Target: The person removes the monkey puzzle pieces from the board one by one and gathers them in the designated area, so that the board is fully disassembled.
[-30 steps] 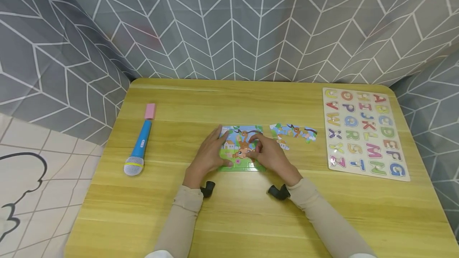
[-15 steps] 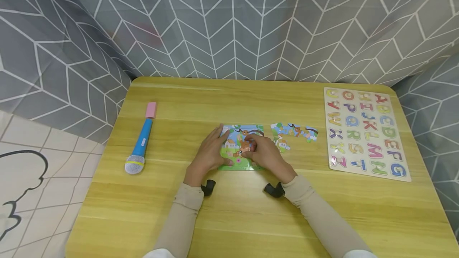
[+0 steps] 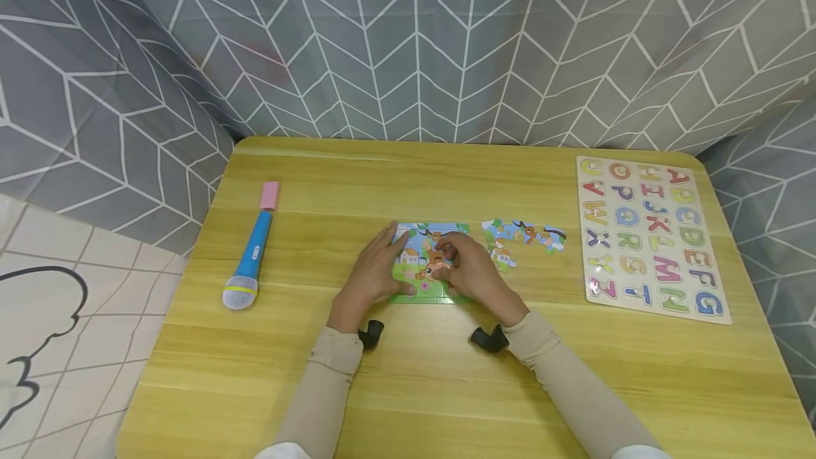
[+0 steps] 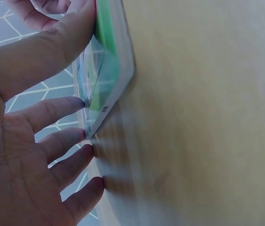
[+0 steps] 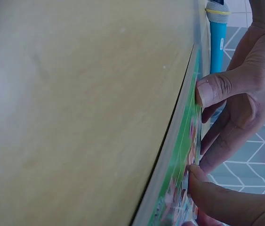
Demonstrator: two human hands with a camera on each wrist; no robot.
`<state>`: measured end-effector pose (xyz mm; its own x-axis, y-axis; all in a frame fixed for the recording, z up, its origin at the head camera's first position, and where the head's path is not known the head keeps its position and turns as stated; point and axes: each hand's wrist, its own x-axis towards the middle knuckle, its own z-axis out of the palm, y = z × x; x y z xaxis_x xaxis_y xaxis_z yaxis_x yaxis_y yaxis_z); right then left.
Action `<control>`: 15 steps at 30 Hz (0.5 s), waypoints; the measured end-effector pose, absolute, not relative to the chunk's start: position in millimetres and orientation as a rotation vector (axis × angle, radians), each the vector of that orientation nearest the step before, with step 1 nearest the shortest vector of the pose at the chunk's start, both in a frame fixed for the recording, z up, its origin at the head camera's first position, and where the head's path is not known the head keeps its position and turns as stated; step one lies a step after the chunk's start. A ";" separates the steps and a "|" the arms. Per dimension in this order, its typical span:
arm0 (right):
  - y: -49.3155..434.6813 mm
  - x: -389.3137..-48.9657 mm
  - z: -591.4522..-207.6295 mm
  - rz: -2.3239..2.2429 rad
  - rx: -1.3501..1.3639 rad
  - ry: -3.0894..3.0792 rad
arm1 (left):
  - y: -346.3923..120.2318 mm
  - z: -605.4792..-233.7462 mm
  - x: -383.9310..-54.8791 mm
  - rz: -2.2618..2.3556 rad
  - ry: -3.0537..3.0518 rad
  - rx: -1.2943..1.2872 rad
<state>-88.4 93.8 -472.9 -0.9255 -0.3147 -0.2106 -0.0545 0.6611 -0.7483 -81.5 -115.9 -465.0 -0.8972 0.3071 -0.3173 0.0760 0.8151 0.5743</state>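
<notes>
A small jigsaw puzzle board, with a cartoon monkey, a house and greenery, lies mid-table. My left hand rests at its left side, thumb on the near part and fingers spread along the far left edge. In the left wrist view those fingers are fairly straight beside the board. Over the right half, my right hand pinches a puzzle piece between thumb and fingers at the monkey picture. That hand partly hides the piece and the board's right side. Several loose puzzle pieces lie right of the board.
An alphabet board with knobbed letters lies at the right of the wooden table. On the left are a blue toy microphone and a pink block. Grey patterned curtain hangs behind the table.
My right hand has shifted slightly left over the board, its fingers moving over the monkey picture. The left hand stays in place. The loose pieces have not moved.
</notes>
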 end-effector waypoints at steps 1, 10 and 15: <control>94.1 -88.2 -473.0 -1.147 -0.298 2.566 | -116.0 -464.8 -81.5 0.799 2.599 0.286; 95.9 -85.7 -471.1 -1.261 -0.285 2.501 | -115.7 -464.4 -82.6 0.781 2.601 0.286; 96.8 -84.7 -472.7 -1.339 -0.292 2.477 | -115.5 -463.9 -82.8 0.775 2.601 0.285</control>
